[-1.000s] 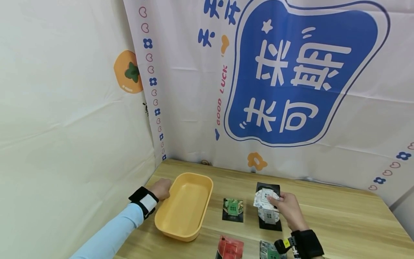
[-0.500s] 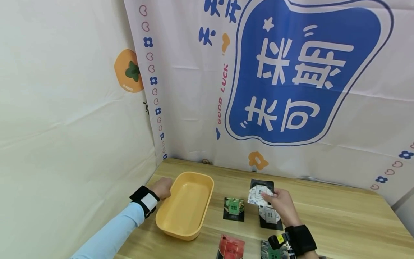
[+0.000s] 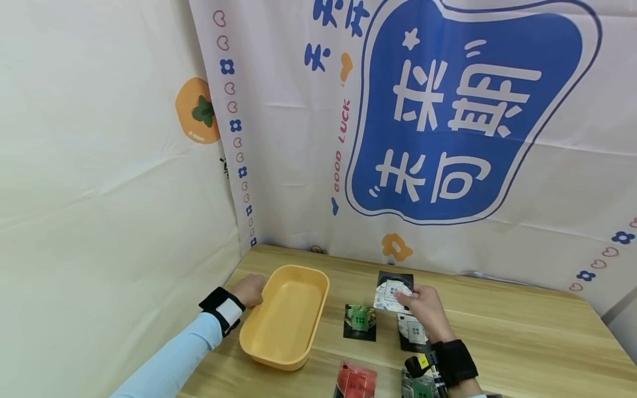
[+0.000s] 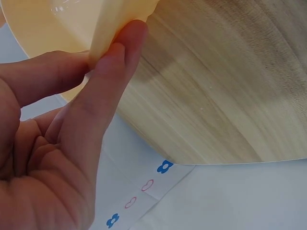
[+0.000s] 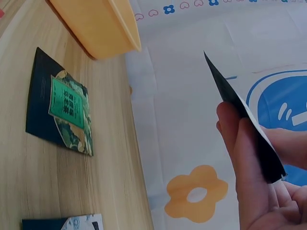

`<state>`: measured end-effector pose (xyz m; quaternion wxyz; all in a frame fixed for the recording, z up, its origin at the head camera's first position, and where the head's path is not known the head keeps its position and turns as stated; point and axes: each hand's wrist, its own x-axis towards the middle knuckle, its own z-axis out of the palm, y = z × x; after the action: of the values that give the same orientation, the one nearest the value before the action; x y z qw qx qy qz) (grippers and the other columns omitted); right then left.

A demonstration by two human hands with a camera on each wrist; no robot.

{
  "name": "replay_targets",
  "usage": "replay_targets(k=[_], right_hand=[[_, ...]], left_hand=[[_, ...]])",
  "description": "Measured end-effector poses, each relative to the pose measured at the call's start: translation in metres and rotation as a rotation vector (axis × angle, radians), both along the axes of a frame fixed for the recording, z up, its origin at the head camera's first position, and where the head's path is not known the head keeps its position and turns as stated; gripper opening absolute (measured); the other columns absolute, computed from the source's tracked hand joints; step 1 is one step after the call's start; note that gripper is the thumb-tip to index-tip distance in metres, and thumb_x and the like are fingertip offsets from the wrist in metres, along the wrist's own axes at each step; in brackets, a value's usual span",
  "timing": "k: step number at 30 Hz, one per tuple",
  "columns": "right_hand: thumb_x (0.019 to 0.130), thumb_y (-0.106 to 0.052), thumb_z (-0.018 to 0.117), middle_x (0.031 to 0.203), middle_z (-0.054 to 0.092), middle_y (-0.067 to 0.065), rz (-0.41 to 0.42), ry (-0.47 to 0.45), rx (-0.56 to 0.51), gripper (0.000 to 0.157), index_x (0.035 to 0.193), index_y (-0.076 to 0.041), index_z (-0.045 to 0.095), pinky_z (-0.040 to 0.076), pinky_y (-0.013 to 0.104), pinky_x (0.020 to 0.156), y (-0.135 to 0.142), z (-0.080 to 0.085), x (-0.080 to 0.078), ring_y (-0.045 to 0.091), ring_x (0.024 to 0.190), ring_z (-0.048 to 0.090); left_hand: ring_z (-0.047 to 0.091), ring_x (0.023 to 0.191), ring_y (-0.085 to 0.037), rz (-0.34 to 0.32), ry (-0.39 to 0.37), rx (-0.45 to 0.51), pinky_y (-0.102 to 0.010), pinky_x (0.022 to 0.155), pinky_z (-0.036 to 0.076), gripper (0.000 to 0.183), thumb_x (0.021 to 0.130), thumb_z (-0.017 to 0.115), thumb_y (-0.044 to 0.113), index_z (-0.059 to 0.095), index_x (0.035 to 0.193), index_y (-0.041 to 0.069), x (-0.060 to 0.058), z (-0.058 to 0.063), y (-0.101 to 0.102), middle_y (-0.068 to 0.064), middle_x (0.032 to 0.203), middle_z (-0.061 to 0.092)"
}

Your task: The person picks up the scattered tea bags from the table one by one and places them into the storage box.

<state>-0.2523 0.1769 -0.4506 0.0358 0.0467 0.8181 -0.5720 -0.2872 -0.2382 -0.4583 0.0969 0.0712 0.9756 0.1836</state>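
Note:
A yellow rectangular tray (image 3: 286, 326) with nothing in it stands on the left of the table. My left hand (image 3: 250, 289) pinches its left rim between thumb and fingers, as the left wrist view shows close up. Between the thumb and fingers of my right hand (image 3: 428, 310) is a flat black-and-white packet (image 3: 390, 290), lifted off the table and seen edge-on in the right wrist view. Below it lies a similar black-and-white packet (image 3: 412, 333), partly covered by the right hand. A green-and-black packet (image 5: 67, 105) lies between the tray and that one.
Closer to the front edge lie a red packet (image 3: 355, 381) and a grey packet with a green label (image 3: 417, 385), partly behind the wrist strap. A printed cloth (image 3: 298, 138) hangs along the back of the wooden table (image 3: 522, 331), and a plain pale sheet (image 3: 99, 166) hangs on the left.
My right hand has lifted the black-and-white packet off the similar one beneath and carried it left toward the tray. The left hand and tray have stayed in place.

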Motion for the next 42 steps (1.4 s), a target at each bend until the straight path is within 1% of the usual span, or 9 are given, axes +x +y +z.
replay_targets(k=[5,11,17,27,34,39,42], right_hand=[[0.092,-0.018,0.067,0.06,0.025,-0.003,0.004,-0.001,0.019,0.041,0.068,-0.011,0.035,0.025,0.026,0.055,-0.008,0.002,-0.002,0.012,0.054,0.024],[0.092,-0.017,0.068,0.061,0.023,-0.002,0.019,0.009,0.013,0.045,0.068,-0.011,0.03,0.025,0.028,0.06,-0.014,0.004,-0.004,0.014,0.056,0.023],[0.092,-0.016,0.068,0.061,0.023,-0.001,0.042,0.024,0.003,0.046,0.068,-0.011,0.028,0.025,0.028,0.062,-0.021,0.004,-0.005,0.014,0.057,0.022],[0.091,-0.015,0.07,0.06,0.024,-0.003,0.045,0.035,-0.005,0.046,0.067,-0.011,0.03,0.025,0.026,0.058,-0.032,0.007,-0.006,0.013,0.056,0.024],[0.091,-0.015,0.069,0.059,0.026,-0.003,0.055,0.042,-0.023,0.044,0.066,-0.012,0.033,0.026,0.026,0.059,-0.039,0.007,-0.008,0.013,0.056,0.026],[0.091,-0.016,0.07,0.057,0.026,-0.004,0.069,0.04,-0.038,0.044,0.066,-0.013,0.034,0.026,0.027,0.059,-0.043,0.007,-0.007,0.013,0.054,0.025],[0.091,-0.017,0.07,0.057,0.025,-0.004,0.075,0.047,-0.041,0.044,0.066,-0.013,0.034,0.026,0.026,0.058,-0.046,0.009,-0.007,0.013,0.054,0.024]], left_hand=[[0.035,0.037,-0.008,0.01,0.004,0.015,-0.018,0.038,0.029,0.035,0.072,0.052,-0.02,0.042,0.056,0.011,0.001,-0.001,-0.001,0.005,0.045,0.035],[0.034,0.036,-0.007,-0.004,0.021,0.021,-0.018,0.038,0.027,0.039,0.071,0.05,-0.02,0.039,0.054,0.013,0.001,-0.001,-0.002,0.006,0.044,0.034],[0.035,0.036,-0.007,-0.001,0.02,0.023,-0.018,0.037,0.028,0.035,0.071,0.051,-0.02,0.044,0.055,0.01,0.001,0.0,-0.001,0.006,0.044,0.036],[0.039,0.038,-0.008,0.017,0.009,0.003,-0.018,0.038,0.03,0.031,0.072,0.051,-0.02,0.047,0.058,0.008,0.001,0.0,0.001,0.004,0.046,0.04],[0.04,0.039,-0.009,0.01,0.02,0.002,-0.018,0.038,0.031,0.031,0.071,0.052,-0.02,0.047,0.059,0.008,0.001,0.0,0.0,0.003,0.047,0.042],[0.04,0.039,-0.009,0.01,-0.003,0.002,-0.018,0.038,0.031,0.031,0.071,0.051,-0.021,0.047,0.059,0.008,0.001,0.001,0.001,0.003,0.047,0.042],[0.04,0.039,-0.009,0.009,0.001,0.003,-0.018,0.039,0.031,0.03,0.071,0.051,-0.02,0.047,0.059,0.007,0.0,0.001,0.001,0.003,0.047,0.042]])
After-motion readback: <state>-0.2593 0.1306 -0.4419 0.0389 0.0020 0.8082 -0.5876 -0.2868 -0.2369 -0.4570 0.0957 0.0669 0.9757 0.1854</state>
